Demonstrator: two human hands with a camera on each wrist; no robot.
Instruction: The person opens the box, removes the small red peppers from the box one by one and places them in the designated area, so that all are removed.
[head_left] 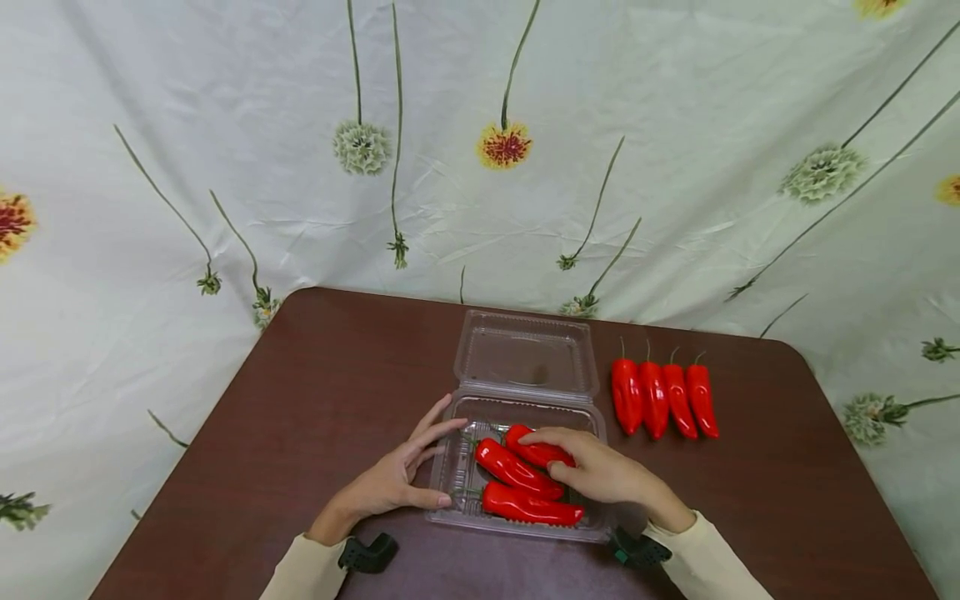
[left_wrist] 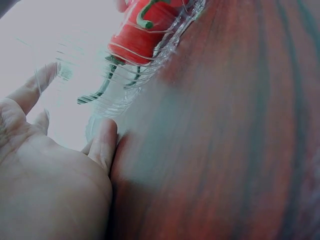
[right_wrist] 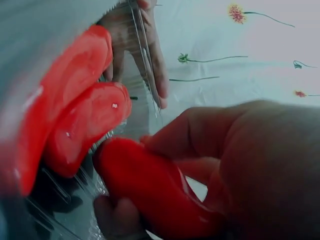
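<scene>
A clear plastic clamshell box (head_left: 517, 528) lies on the table with its lid (head_left: 525, 354) laid back. My right hand (head_left: 611, 472) reaches into it and grips a red chili pepper (right_wrist: 145, 185) between thumb and fingers, at the far side of the tray. Nearer the front edge, two more red peppers (head_left: 519, 472) (head_left: 528, 505) lie side by side, stems to the left. At the box's left side is my left hand (head_left: 386, 482), fingers spread and nearly straight. Its thumb (left_wrist: 104, 142) is right at the near left corner, with the other fingers along the left wall.
Several red peppers (head_left: 654, 402) lie in a row right of the lid, stems pointing away. The dark brown table (head_left: 322, 375) ends at the back against a pale floral cloth (head_left: 300, 208). A black wrist strap (head_left: 369, 553) sits on each wrist.
</scene>
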